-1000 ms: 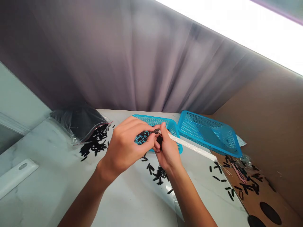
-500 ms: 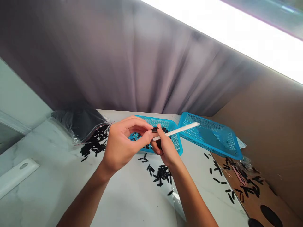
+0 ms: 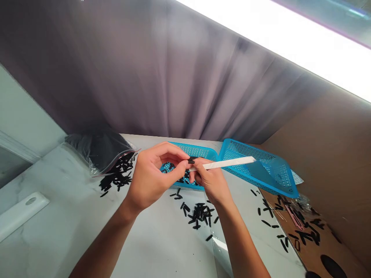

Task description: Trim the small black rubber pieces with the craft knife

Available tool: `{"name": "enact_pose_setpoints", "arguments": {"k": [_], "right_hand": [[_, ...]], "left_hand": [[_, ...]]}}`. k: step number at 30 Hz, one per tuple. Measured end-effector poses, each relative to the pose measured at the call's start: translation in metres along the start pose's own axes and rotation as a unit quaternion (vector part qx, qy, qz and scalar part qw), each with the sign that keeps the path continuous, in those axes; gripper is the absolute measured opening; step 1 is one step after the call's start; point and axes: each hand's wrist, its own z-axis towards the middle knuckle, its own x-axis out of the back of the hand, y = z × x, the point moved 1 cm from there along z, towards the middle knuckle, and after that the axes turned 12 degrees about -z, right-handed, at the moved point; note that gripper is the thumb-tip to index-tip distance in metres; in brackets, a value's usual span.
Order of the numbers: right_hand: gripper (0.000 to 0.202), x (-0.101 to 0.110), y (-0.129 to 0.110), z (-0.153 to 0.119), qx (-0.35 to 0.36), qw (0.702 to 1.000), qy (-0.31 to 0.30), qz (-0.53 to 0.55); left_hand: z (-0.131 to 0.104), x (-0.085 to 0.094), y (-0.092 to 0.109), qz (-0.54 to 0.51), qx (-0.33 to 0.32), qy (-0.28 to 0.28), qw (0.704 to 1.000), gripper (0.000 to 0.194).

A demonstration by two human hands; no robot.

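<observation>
In the middle of the head view, my left hand (image 3: 153,173) pinches a small bundle of thin black strips (image 3: 191,160) between thumb and fingertips. My right hand (image 3: 216,184) meets it from the right, its thumb pressing a flat white strip (image 3: 232,162) that points out to the right. The white strip's inner end lies beside the black bundle; whether it touches is hard to make out. Both hands are above a blue perforated basket (image 3: 194,148) with many loose black strips in it, partly hidden by the hands.
A clear zip bag (image 3: 101,150) of black material lies at the back left, black strips spilling from its mouth. More strips (image 3: 200,213) are scattered on the white table. A second blue basket (image 3: 275,189) leans at the right, near brown cardboard (image 3: 315,251). A white handled object (image 3: 21,216) lies left.
My right hand has turned and shifted slightly right, and the white strip has swung from slanting upward to nearly level. My left hand still pinches the black strips.
</observation>
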Motion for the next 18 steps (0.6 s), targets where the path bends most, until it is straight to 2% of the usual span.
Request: {"name": "enact_pose_setpoints", "arguments": {"k": [5, 9, 18], "right_hand": [[0.046, 0.0, -0.01, -0.012, 0.037, 0.997, 0.041, 0.059], [0.047, 0.003, -0.025, -0.02, 0.041, 0.994, 0.025, 0.093], [0.033, 0.014, -0.037, -0.025, 0.051, 0.998, 0.004, 0.048]], "left_hand": [[-0.001, -0.002, 0.001, -0.01, 0.02, -0.004, 1.0, 0.017], [-0.004, -0.005, 0.006, -0.001, 0.037, -0.002, 0.999, 0.019], [-0.007, -0.006, 0.012, 0.046, -0.004, -0.011, 0.999, 0.018]]}}
